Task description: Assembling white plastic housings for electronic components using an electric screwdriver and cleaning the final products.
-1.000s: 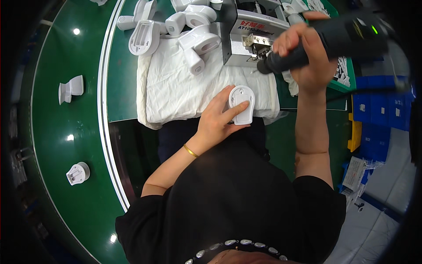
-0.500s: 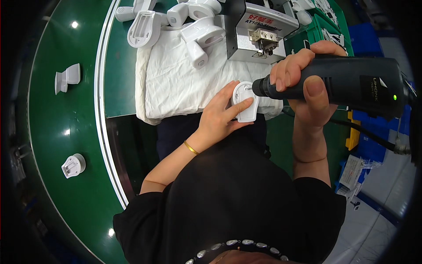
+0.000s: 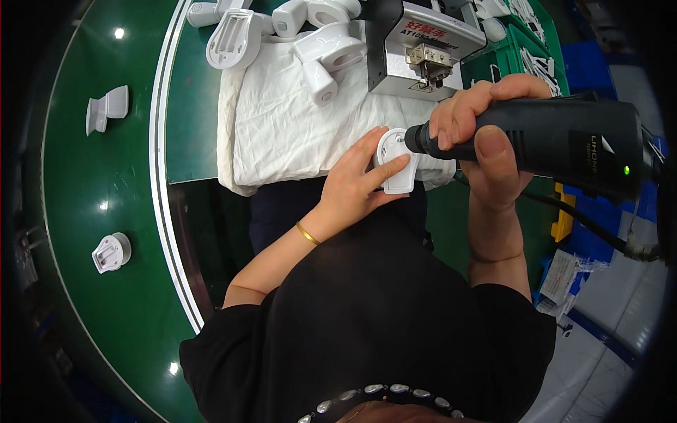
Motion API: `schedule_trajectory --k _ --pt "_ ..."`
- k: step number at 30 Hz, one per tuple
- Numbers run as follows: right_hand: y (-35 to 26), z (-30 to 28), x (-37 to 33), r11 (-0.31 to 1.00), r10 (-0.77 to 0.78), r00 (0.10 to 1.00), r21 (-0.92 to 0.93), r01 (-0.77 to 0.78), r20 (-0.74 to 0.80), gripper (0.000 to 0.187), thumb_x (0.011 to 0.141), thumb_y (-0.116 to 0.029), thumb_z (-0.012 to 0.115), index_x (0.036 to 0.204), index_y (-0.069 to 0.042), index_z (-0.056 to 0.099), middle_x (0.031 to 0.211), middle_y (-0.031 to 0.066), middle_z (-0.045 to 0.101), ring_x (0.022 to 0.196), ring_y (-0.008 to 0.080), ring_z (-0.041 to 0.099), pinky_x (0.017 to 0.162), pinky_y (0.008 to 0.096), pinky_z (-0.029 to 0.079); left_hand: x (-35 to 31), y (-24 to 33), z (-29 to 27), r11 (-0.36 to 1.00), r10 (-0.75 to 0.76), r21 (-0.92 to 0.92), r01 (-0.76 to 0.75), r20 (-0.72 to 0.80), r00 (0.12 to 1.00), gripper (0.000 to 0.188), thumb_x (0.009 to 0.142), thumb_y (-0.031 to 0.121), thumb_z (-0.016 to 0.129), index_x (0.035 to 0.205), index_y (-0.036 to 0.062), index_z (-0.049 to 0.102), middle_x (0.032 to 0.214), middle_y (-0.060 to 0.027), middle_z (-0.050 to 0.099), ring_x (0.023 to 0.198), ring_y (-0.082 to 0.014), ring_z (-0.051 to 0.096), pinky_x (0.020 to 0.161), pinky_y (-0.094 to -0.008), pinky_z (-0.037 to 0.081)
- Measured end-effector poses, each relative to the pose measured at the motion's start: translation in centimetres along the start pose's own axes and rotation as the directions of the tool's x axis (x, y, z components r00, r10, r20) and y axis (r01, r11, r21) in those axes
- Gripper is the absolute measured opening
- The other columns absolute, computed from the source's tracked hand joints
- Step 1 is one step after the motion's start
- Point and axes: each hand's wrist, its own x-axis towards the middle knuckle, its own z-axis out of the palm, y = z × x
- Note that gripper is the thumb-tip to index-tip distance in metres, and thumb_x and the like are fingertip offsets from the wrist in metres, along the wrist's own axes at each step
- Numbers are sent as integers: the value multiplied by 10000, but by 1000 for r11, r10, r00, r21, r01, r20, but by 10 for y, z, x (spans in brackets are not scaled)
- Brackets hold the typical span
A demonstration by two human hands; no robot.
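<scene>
My left hand is closed on a small white plastic housing, thumb across its face, at the near edge of a white cloth pad. The housing has a round end and a straight-sided end. My right hand grips a black electric screwdriver, held nearly level with its nose pointing left. Its tip reaches the recess at the housing's round end, where a bit of metal shows. A green light glows on the tool's rear end.
Several white plastic parts lie at the pad's far side. A screw feeder machine stands behind my hands. Green bins hold white parts at the far right. On the green conveyor belt at left sit two white parts. A cable hangs at right.
Both white parts on the belt have shifted slightly away from me. The screwdriver's rear end has dipped a little, and its tip stays at the housing.
</scene>
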Motion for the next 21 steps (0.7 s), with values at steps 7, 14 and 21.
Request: schedule_trajectory --k 7,14,21 --pt "8 6 2 1000 27 999 -9 -28 -36 469 907 -233 652 1248 -73 372 761 86 524 632 171 532 665 385 486 -1 -9 -1 1000 20 1 -20 13 1000 675 603 236 889 1230 166 646 1353 -228 522 1219 -403 549 956 -431 502" --pt "24 -52 12 946 71 946 322 37 -316 432 922 -218 668 1247 -49 438 808 73 569 634 194 565 676 397 499 0 7 -13 885 232 345 -313 255 939 429 803 179 599 1224 249 644 1480 -82 447 1317 -357 436 1060 -499 414" --pt "116 -194 2 815 526 620 138 -563 -582 304 827 -77 765 995 -26 517 840 93 614 670 207 632 574 328 552 19 15 -60 847 108 412 -335 483 869 277 837 134 582 1107 160 636 1500 -87 422 1328 -313 468 945 -388 518"
